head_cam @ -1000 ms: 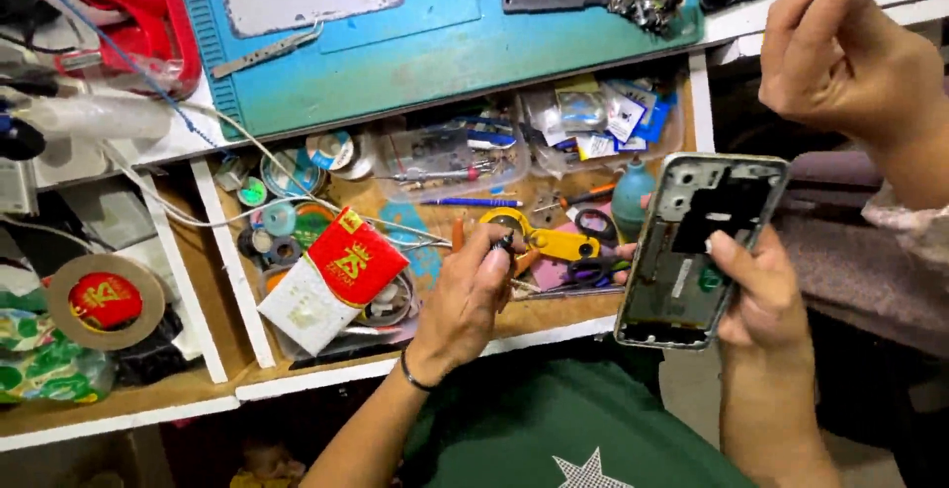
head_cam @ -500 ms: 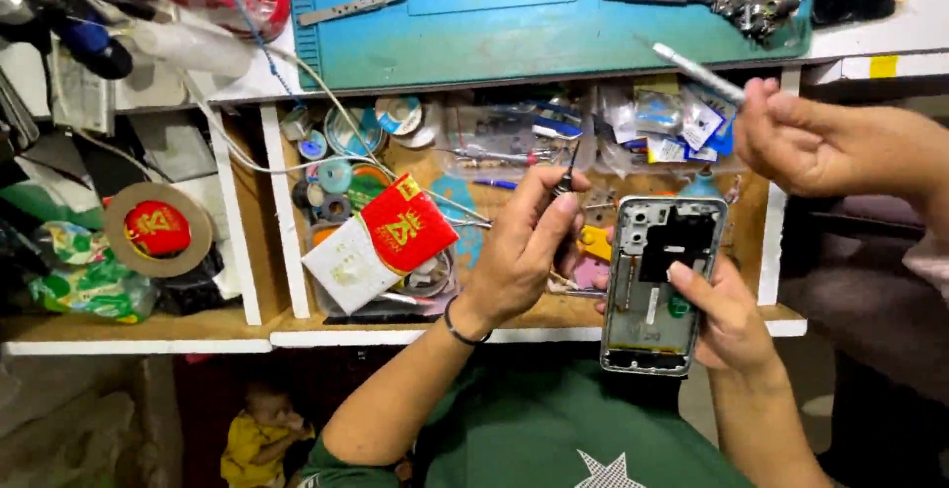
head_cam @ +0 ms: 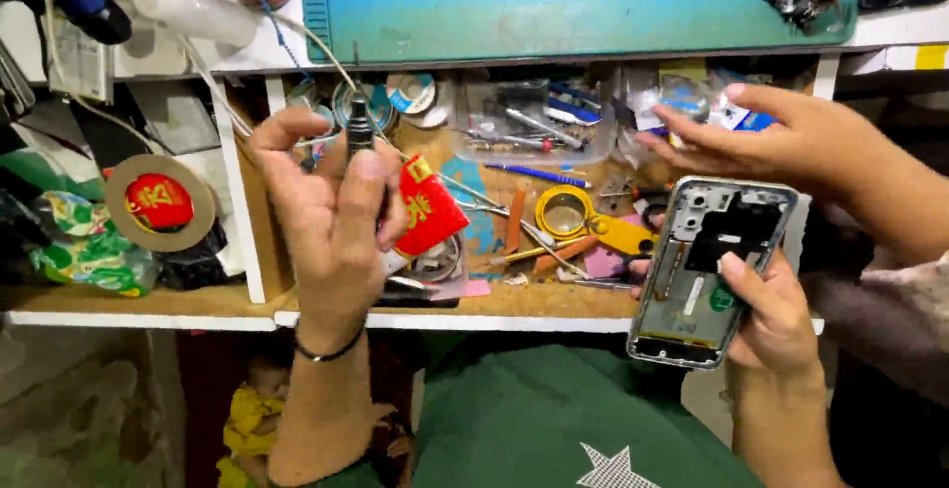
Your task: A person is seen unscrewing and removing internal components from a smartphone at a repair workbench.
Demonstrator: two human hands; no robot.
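My left hand [head_cam: 331, 216] is raised in front of the open drawer [head_cam: 514, 295], fingers closed round a small dark screwdriver [head_cam: 358, 132] that points up. My right hand [head_cam: 766, 315] holds an opened phone [head_cam: 712, 270] by its lower right edge. The phone's back is off, with the metal frame and inner parts showing. It hangs just over the drawer's front edge, above my green shirt. Another person's hand [head_cam: 781, 137] reaches in from the right, fingers spread over the drawer's right end, just above the phone.
The drawer holds a red packet [head_cam: 427, 206], a yellow magnifier [head_cam: 568, 213], orange pry tools [head_cam: 563, 251], tweezers and a clear box of parts [head_cam: 534, 122]. A blue work mat [head_cam: 593, 3] lies on the bench above. A tape roll [head_cam: 158, 201] sits in the left compartment.
My left hand has lifted out of the drawer with the screwdriver and moved left. The other person's hand has come down over the drawer. The phone stays in my right hand.
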